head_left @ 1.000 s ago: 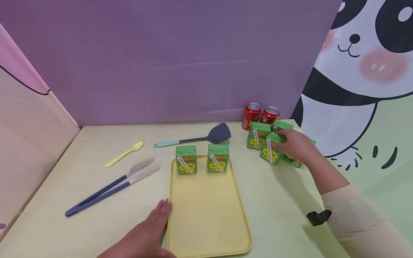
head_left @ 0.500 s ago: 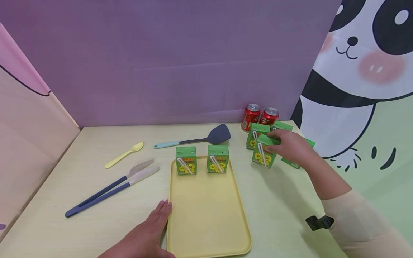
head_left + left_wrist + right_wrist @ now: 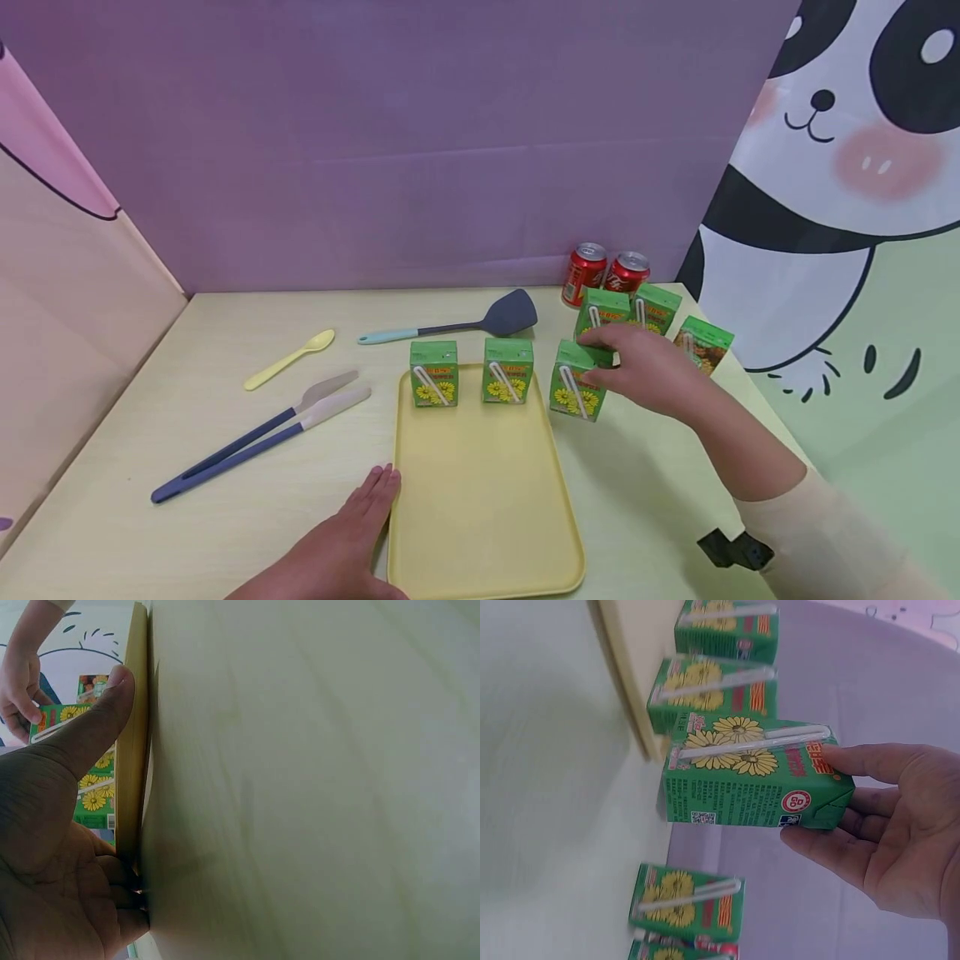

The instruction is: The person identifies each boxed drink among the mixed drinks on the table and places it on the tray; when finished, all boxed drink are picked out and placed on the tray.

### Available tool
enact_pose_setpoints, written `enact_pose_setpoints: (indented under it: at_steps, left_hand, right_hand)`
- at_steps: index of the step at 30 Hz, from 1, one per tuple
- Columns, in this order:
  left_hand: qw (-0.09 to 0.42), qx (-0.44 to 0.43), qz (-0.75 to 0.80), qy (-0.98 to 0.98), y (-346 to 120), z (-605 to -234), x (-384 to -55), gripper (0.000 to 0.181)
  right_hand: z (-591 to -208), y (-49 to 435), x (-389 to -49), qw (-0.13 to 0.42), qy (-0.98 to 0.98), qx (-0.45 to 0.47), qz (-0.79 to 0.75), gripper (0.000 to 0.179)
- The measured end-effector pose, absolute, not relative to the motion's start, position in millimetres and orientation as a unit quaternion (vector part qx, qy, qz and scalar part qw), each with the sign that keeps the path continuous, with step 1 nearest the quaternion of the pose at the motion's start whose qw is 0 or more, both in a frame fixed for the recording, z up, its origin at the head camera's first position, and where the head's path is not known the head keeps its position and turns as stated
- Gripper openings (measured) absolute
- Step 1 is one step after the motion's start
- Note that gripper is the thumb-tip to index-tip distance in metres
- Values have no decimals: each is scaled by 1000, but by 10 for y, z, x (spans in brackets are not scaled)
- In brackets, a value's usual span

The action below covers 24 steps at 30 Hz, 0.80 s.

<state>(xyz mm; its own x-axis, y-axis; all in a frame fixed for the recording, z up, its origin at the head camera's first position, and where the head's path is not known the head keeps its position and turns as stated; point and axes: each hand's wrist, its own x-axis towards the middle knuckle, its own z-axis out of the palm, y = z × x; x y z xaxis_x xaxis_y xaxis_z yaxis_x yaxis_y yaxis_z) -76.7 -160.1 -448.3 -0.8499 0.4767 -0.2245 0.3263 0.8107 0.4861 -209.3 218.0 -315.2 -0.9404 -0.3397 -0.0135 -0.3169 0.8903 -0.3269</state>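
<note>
Cartons far right partly hidden behind right hand, which pinches nearer carton; left hand, cropped near, straight fingers touching tray at left.

The right hand brings its carton leftward over the desk to just beside the far right corner of the tray.

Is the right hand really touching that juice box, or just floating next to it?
Touching. The right wrist view shows it: the right hand grips the juice box at its top end, skin pressed against it with no gap.
</note>
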Motion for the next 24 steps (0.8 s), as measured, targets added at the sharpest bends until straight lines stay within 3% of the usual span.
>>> enact_pose_setpoints:
  at_steps: [24]
  left_hand:
    - [190,195,224,936,-1586,-4439,-767,139]
  right_hand:
    - [-3353,1155,-1805,46,930,-294,-216,44]
